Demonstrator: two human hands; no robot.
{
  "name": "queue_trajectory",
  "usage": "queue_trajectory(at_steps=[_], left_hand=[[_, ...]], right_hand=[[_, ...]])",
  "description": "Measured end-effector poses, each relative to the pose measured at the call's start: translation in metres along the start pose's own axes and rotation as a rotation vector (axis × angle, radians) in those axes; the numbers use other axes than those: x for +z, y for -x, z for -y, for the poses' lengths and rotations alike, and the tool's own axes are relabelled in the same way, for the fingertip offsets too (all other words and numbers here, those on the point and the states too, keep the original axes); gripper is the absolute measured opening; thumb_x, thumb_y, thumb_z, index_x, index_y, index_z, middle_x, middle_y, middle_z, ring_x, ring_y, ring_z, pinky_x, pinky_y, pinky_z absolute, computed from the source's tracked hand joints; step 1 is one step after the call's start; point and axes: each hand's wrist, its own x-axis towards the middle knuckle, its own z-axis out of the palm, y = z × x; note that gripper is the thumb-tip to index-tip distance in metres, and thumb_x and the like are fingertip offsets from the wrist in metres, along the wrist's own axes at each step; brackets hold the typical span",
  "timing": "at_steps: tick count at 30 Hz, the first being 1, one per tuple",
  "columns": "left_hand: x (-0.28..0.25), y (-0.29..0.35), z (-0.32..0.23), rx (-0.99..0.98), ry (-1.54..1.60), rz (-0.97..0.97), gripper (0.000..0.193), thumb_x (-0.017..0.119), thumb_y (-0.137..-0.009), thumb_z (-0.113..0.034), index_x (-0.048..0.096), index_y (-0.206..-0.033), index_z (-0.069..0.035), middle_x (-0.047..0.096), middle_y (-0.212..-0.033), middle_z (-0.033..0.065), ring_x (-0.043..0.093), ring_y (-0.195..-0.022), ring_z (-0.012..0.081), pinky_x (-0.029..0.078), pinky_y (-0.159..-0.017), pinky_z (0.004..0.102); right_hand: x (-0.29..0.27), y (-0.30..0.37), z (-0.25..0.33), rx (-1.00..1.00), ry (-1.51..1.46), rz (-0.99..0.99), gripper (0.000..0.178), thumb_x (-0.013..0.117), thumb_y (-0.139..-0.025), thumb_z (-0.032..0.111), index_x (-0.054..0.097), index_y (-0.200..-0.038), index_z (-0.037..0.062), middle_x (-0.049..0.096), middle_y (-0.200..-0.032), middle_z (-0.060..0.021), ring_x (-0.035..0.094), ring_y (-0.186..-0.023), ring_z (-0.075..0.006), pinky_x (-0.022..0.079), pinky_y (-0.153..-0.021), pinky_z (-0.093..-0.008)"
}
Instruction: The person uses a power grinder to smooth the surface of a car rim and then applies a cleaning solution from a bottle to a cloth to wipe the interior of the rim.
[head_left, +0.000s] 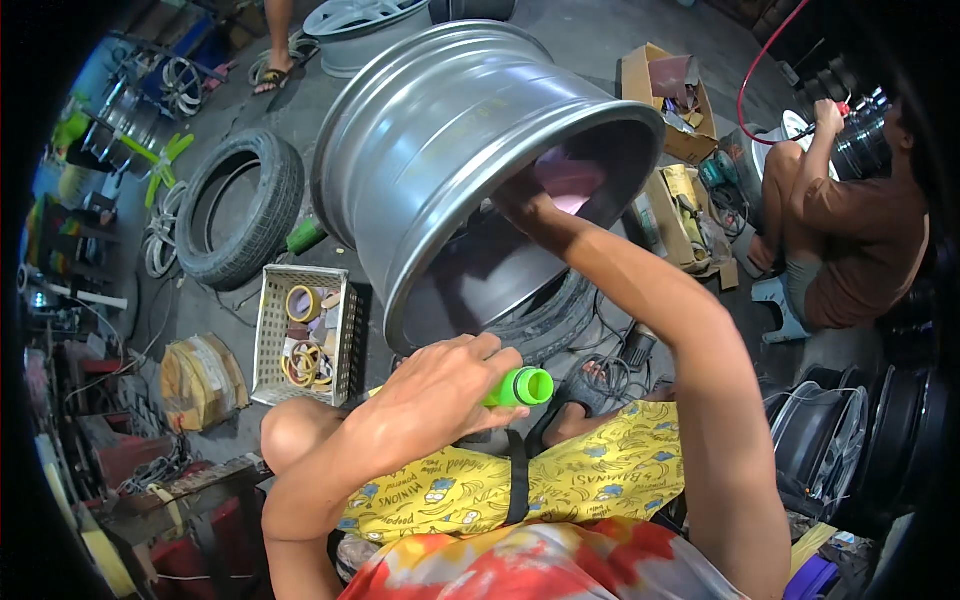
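A large silver wheel rim (440, 130) lies tilted in front of me, its hollow open side facing me. My right arm reaches into it, and my right hand (522, 195) is in shadow near the inner wall, so its fingers are hidden. A pinkish patch (570, 183) shows inside the rim beside that hand; I cannot make out what it is. Just below the rim's lower edge, my left hand (440, 385) is closed around a bright green tube (528, 387) with a black ring and a hollow end. Beneath the rim, a black tyre (550, 335) partly shows.
A white plastic basket (262, 340) with tape rolls stands at left, near a loose tyre (243, 207) and a big tape-like roll (203, 380). Cardboard boxes (690, 145) lie at right. A seated person (860, 235) works there. Another person's foot (272, 80) shows at the back.
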Motion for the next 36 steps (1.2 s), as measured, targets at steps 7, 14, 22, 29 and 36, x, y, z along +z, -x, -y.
queue_trajectory(at_steps=[7,14,22,29,36], left_hand=[[0.002,0.012,-0.004,-0.002,0.02,0.0,0.037,0.078,-0.088,-0.032,0.063,-0.107,-0.005,0.063,-0.098,0.0148,0.065,-0.095,0.0394,0.053,-0.081,0.05],[-0.005,0.021,-0.008,-0.044,-0.034,0.03,0.04,0.075,-0.091,-0.034,0.061,-0.113,-0.004,0.061,-0.103,0.0148,0.066,-0.101,0.0384,0.054,-0.085,0.05],[-0.001,0.023,-0.004,-0.05,-0.024,0.033,0.039,0.075,-0.091,-0.034,0.061,-0.112,-0.004,0.061,-0.102,0.0149,0.066,-0.101,0.0384,0.053,-0.086,0.0498],[0.001,0.021,-0.008,-0.01,-0.014,0.024,0.038,0.076,-0.09,-0.033,0.062,-0.11,-0.003,0.061,-0.103,0.0156,0.066,-0.103,0.0388,0.053,-0.088,0.0495],[0.0,0.013,-0.004,-0.04,0.017,0.085,0.039,0.076,-0.091,-0.035,0.061,-0.108,-0.003,0.062,-0.103,0.017,0.066,-0.101,0.0405,0.054,-0.086,0.0507]], right_hand=[[0.041,0.042,-0.01,0.026,0.183,-0.249,0.024,0.056,-0.091,0.012,0.072,-0.107,0.0057,0.071,-0.115,-0.0221,0.072,-0.096,-0.0355,0.059,-0.079,-0.0451],[0.039,-0.001,0.054,0.823,-1.785,-0.248,0.031,0.062,-0.1,0.022,0.065,-0.122,0.0006,0.069,-0.119,-0.0225,0.067,-0.11,-0.0364,0.056,-0.096,-0.0495],[-0.036,-0.005,0.084,0.821,-2.314,-0.659,0.044,0.055,-0.105,0.041,0.065,-0.124,0.0017,0.07,-0.12,-0.0199,0.068,-0.112,-0.0356,0.056,-0.102,-0.0551],[0.07,0.041,0.098,0.449,-0.547,-0.482,0.049,0.059,-0.092,0.019,0.06,-0.137,0.0005,0.066,-0.127,-0.0311,0.07,-0.104,-0.0423,0.056,-0.089,-0.047],[-0.007,0.075,-0.046,-0.155,0.324,0.087,0.064,0.051,-0.096,0.013,0.045,-0.158,0.0278,0.06,-0.149,-0.0067,0.073,-0.111,-0.0249,0.061,-0.09,-0.0398]])
